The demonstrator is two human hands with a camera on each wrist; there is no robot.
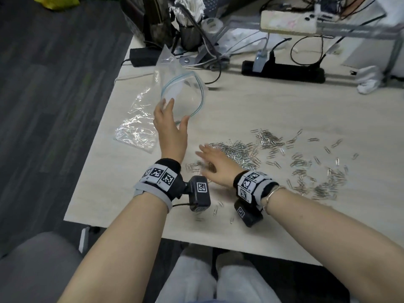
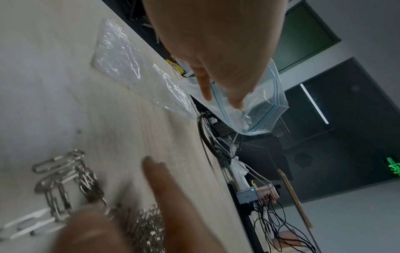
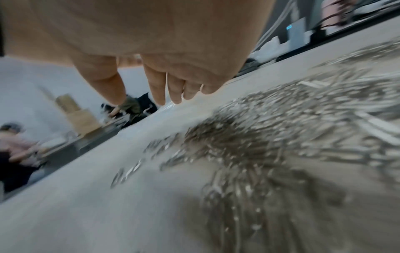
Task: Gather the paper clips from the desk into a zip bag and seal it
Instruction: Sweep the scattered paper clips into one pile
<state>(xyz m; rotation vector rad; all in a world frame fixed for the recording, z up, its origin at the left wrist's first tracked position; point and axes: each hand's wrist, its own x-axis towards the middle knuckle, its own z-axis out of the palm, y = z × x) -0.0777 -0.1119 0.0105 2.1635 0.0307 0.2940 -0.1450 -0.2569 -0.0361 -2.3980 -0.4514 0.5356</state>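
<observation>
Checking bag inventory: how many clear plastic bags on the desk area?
2. The zip bag with the blue seal is held up, mouth open, by the left hand. A crinkled clear bag lies flat at the desk's left edge. Clutter behind may hide more.

head: looks down and forward over the desk (image 1: pixel 240 101) from above
left wrist: close, along fingers
right wrist: low, skimming the desk
shared: paper clips (image 1: pixel 240 149)

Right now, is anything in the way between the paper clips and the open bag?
Nothing visible blocks the way. The left hand holds the zip bag up with its mouth open, and only bare desk lies between it and the paper clips beside the right hand. The crinkled plastic sheet lies off to the left.
</observation>
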